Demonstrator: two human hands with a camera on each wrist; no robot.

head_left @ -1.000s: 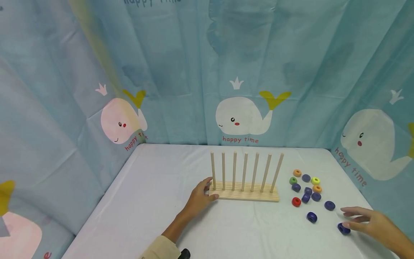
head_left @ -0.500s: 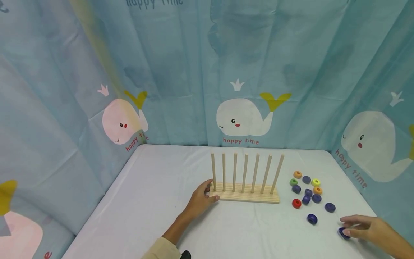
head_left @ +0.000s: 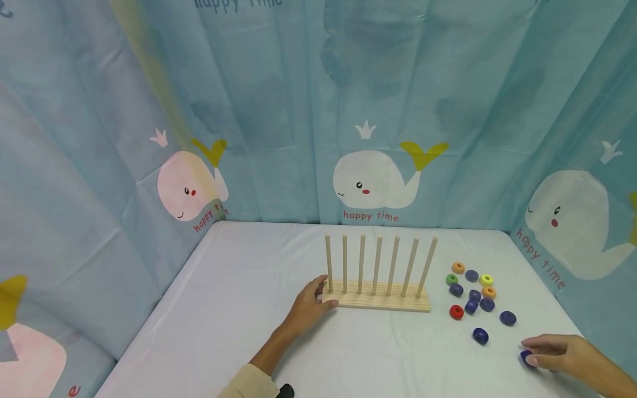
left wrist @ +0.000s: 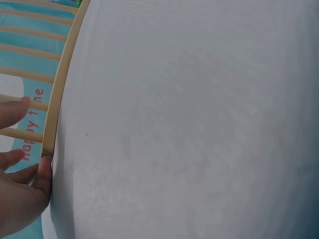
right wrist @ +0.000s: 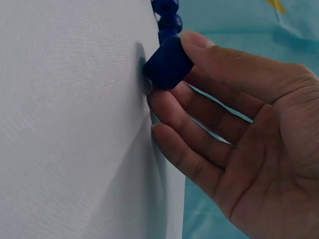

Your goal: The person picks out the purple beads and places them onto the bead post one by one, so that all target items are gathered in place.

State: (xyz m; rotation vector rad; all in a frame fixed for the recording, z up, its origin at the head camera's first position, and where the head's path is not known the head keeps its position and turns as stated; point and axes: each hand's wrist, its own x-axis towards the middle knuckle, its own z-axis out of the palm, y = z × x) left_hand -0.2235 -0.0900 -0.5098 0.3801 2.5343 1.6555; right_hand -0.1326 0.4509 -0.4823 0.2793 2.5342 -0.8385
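Note:
On the table stands a wooden peg rack, a flat base with a row of several upright pegs and nothing on them. My left hand grips the left end of its base, thumb at the front and fingers behind. At the right, my right hand pinches a dark blue bead between thumb and fingers, low at the tabletop. The bead is tilted in the right wrist view, and fingers hide part of it. The nearest loose beads are a dark blue bead and a blue bead.
Between the rack and my right hand lie several loose beads, among them a red bead, a green bead, a yellow bead and an orange bead. A blue whale-print curtain surrounds the white table.
My right hand has lowered slightly and its fingers have closed round the dark blue bead, which has tipped a little. My left hand and the rack stay in place.

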